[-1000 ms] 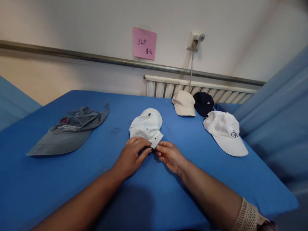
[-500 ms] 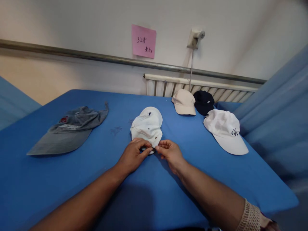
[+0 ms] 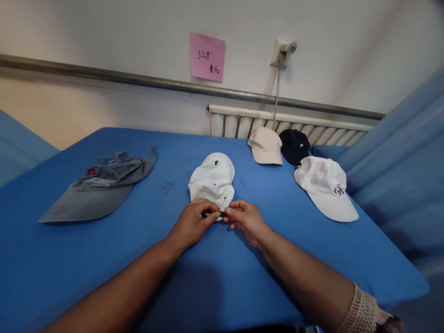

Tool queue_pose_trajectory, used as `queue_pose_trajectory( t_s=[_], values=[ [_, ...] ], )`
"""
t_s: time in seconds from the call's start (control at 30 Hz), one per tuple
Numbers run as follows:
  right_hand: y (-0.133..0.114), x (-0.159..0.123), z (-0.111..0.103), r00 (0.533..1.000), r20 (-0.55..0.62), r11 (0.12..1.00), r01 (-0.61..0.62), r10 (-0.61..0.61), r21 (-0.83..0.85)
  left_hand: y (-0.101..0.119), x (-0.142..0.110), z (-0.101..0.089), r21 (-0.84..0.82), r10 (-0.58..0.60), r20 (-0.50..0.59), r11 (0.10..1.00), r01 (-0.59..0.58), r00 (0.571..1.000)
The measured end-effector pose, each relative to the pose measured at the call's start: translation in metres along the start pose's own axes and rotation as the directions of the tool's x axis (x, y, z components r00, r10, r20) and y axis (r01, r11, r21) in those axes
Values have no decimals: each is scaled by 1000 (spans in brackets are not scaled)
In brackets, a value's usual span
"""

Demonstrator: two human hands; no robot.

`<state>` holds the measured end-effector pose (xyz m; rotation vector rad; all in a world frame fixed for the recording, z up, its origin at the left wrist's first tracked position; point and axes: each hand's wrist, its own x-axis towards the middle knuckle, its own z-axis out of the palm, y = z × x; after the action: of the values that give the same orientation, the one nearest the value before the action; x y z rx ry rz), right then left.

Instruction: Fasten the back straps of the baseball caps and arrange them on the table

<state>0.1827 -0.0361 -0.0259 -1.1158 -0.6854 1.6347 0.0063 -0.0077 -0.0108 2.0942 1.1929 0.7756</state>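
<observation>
Frame centre: edge of the pale cap (image 3: pixel 212 179) now lowered; better-exposed dark strip (image 3: pixel 222 214) is pinched by left hand (image 3: pixel 190 223) and right hand (image 3: pixel 249 223).

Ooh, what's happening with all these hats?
A person's left hand and right hand are pinching the near edge of a pale cap on a blue surface. Nobody is touching the other four: a grey cap on the left, a white cap on the right, and a beige cap and dark cap farther back.
</observation>
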Motion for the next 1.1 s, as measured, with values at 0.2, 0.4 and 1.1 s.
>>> queue_pose_trajectory(
  t_s=[0.2,0.4,1.1],
  values=[
    [7,5,3,997,-54,996,52,-56,-69,3,3,2,8,12,33,1000,-12,999],
    [10,7,3,995,-71,995,66,-71,-68,4,3,4,43,6,33,999,-7,999],
    [9,6,1,997,-21,992,74,-76,-102,6,1,2,5,-1,36,1000,1,999]
  ],
)
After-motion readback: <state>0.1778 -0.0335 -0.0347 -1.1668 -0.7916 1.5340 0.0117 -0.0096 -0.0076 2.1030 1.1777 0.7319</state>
